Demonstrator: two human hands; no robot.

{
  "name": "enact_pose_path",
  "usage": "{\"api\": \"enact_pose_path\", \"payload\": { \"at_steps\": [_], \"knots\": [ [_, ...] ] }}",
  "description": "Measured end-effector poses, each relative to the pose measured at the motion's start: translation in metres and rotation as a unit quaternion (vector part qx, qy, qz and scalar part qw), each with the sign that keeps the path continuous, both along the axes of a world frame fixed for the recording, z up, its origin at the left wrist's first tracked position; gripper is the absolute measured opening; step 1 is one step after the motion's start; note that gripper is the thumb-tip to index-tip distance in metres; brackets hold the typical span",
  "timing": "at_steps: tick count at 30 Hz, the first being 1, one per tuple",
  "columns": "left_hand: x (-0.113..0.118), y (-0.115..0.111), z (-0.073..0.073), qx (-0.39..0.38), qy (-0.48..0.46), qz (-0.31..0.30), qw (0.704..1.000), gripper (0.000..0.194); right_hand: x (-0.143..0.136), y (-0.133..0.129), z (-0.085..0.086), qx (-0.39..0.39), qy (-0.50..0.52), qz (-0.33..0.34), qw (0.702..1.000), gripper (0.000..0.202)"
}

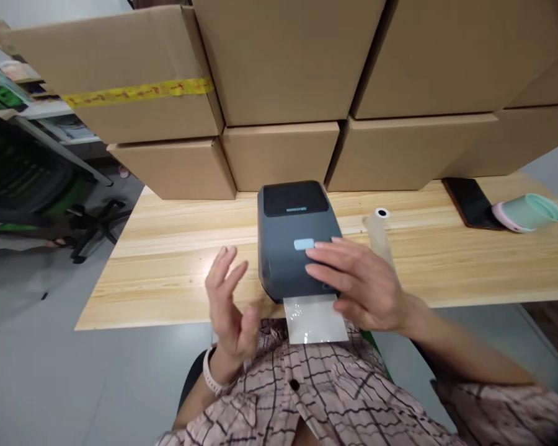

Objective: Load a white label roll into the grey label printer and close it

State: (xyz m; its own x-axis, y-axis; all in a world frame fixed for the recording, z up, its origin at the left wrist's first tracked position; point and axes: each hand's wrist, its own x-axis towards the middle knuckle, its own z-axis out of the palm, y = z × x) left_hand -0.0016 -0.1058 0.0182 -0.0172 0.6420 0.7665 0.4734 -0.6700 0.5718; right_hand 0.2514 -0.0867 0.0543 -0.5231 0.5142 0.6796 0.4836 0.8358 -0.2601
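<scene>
A dark grey label printer (288, 263) sits on the wooden table near its front edge, with a light blue button on top. From its front slot a blank white label (315, 322) sticks out over the table edge. My right hand (365, 285) lies over the printer's right front corner, fingers spread, the fingertips beside the blue button; whether they press on it I cannot tell. My left hand (230, 303) is raised to the left of the printer, apart from it, with fingers apart and nothing in it.
Stacked cardboard boxes (281, 155) line the back of the wooden table (167, 279). Right of the printer lies a translucent strip or roll (380, 238) with a black-centred end. Farther right are a phone (472, 203) and a mint-green cup (527, 212) on its side. An office chair (95, 226) stands at left.
</scene>
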Motion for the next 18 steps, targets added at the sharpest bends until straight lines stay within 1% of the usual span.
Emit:
{"api": "enact_pose_path", "payload": {
  "at_steps": [1, 3, 5, 9, 13, 15, 18],
  "knots": [
    [0.005, 0.004, -0.001, 0.008, 0.043, -0.025, 0.999, 0.048, 0.0, -0.009, -0.011, -0.004, -0.009, -0.013, 1.0, 0.051],
    [0.014, 0.012, -0.004, 0.017, 0.111, -0.072, 0.991, 0.05, -0.001, -0.02, -0.026, -0.019, 0.014, -0.043, 0.999, 0.049],
    [0.019, 0.016, -0.008, 0.026, 0.133, -0.09, 0.987, 0.047, -0.004, -0.023, -0.036, -0.044, 0.071, -0.076, 0.994, 0.047],
    [0.021, 0.019, -0.02, 0.05, 0.104, -0.081, 0.99, 0.041, -0.015, -0.022, -0.05, -0.065, 0.16, -0.141, 0.975, 0.044],
    [0.024, 0.017, -0.031, 0.052, 0.086, -0.067, 0.993, 0.037, -0.019, -0.023, -0.067, -0.092, 0.18, -0.163, 0.966, 0.05],
    [0.027, 0.018, -0.033, 0.06, 0.077, -0.057, 0.994, 0.035, -0.019, -0.024, -0.076, -0.112, 0.179, -0.179, 0.961, 0.054],
    [0.031, 0.017, -0.031, 0.058, 0.064, -0.05, 0.995, 0.031, -0.022, -0.023, -0.084, -0.124, 0.187, -0.211, 0.951, 0.054]
  ]
}}
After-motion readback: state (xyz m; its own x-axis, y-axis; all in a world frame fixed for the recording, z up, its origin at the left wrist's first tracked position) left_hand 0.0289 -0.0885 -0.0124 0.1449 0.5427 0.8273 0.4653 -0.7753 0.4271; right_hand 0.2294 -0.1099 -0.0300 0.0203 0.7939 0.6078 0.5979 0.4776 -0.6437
